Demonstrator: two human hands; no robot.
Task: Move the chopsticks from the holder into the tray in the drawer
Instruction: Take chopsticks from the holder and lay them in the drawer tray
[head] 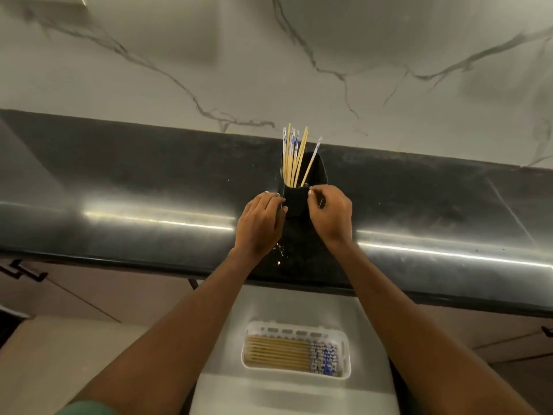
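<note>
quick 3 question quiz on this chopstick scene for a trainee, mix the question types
1. True or false: the white tray in the open drawer already holds chopsticks.
2. Multiple choice: the black holder stands A) in the drawer, B) on the dark counter, C) on the floor.
3. Short answer: what are the left hand and right hand doing?

Key
1. True. A row of chopsticks lies flat in the tray, blue-patterned ends to the right.
2. B.
3. Each grips one side of the holder, which still has standing chopsticks in it; neither hand holds a chopstick.
</note>
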